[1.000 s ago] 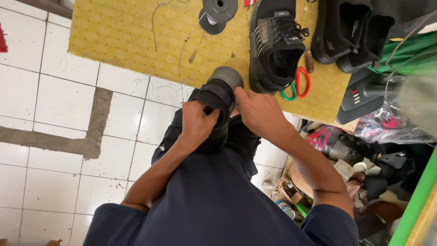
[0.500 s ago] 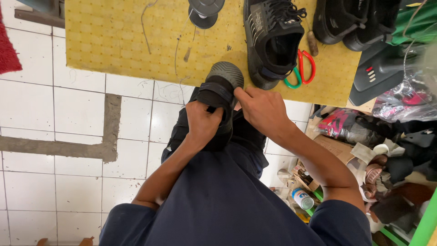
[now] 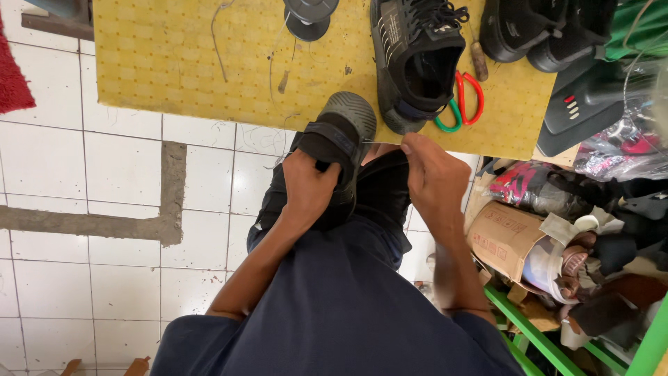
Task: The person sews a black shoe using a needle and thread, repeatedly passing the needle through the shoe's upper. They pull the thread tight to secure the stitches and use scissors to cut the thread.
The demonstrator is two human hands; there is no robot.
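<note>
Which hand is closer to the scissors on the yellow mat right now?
Right. The right hand sits just below the red-and-green-handled scissors, near the mat's edge. The left hand is farther off, gripping the dark sandal on the far side of it.

Yellow mat (image 3: 181, 63) on tiled floor (image 3: 83, 209): black sneaker (image 3: 414, 59), scissors (image 3: 463, 104), spool (image 3: 308, 17).

A dark shoe (image 3: 339, 143) with a grey sole is gripped by the left hand (image 3: 311, 186) above the lap. A thin thread is pinched by the right hand (image 3: 433, 173) just beside the shoe's toe. Beyond the hands, a black sneaker (image 3: 416, 59), red-and-green scissors (image 3: 463, 104) and a thread spool (image 3: 308, 15) are seen on a yellow mat (image 3: 174, 63). White floor tiles (image 3: 83, 209) are visible to the left.
</note>
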